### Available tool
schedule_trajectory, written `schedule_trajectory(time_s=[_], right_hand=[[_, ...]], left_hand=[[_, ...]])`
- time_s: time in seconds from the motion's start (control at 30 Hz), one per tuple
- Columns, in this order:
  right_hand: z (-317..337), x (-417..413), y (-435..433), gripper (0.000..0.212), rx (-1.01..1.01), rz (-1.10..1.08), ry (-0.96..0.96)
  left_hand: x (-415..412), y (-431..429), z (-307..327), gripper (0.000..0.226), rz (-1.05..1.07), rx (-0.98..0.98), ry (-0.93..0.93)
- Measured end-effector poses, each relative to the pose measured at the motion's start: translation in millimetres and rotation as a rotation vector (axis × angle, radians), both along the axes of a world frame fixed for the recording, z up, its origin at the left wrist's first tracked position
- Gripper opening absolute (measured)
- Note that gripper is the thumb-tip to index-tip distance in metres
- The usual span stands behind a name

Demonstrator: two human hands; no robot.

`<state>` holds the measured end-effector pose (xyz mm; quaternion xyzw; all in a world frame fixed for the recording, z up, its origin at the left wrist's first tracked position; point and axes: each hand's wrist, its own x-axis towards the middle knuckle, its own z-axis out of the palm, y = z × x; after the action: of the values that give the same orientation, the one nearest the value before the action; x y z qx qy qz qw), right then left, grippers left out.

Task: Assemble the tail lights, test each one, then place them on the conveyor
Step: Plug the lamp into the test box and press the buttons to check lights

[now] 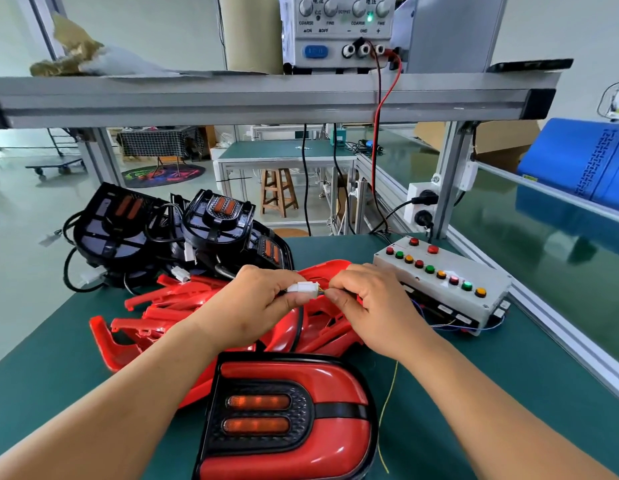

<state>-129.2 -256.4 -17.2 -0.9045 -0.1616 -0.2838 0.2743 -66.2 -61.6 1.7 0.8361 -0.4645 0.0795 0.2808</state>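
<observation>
Nearest us, at the near edge of the green bench [509, 393], lies an assembled tail light [287, 417], red lens up. It sits flat and central, we think, so its two amber strips face us during testing. The strips look bright, but we cannot tell whether they are lit or only catching the light.

Just beyond it, a black cable [299, 323] rises from the lamp to a white connector [303, 288] held above the bench between both hands. The left hand [256, 303] has its fingers curled, pinching the connector body between thumb and forefinger. The right hand [367, 303] pinches the thin wires at the connector's right end. We judge that the plug is being mated with, or pulled from, the tester's lead, and we cannot say which. A yellow wire [387, 410] trails down to the right of the lamp.

The test box [443, 282], with its row of coloured buttons, stands right of the hands, within reach. Red lens covers [169, 306] are heaped under and left of the hands, with black housings [162, 233] farther left, stock for later lamps. On the far shelf a power supply [335, 29] feeds a red lead [387, 98] downward. The conveyor [543, 254] runs along the right side, where the tested light must go.
</observation>
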Motion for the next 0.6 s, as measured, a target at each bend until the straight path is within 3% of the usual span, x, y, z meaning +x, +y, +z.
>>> schedule_trajectory(time_s=[0.23, 0.47, 0.6], right_hand=[[-6, 9, 3, 0.019, -0.006, -0.025, -0.016], [-11, 12, 4, 0.018, -0.029, 0.005, -0.010], [-16, 13, 5, 0.018, -0.056, -0.004, 0.010]], left_hand=[[1, 2, -8, 0.041, 0.064, -0.030, -0.008], [2, 3, -19, 0.035, 0.097, -0.041, -0.035], [0, 6, -19, 0.040, 0.166, 0.102, -0.025]])
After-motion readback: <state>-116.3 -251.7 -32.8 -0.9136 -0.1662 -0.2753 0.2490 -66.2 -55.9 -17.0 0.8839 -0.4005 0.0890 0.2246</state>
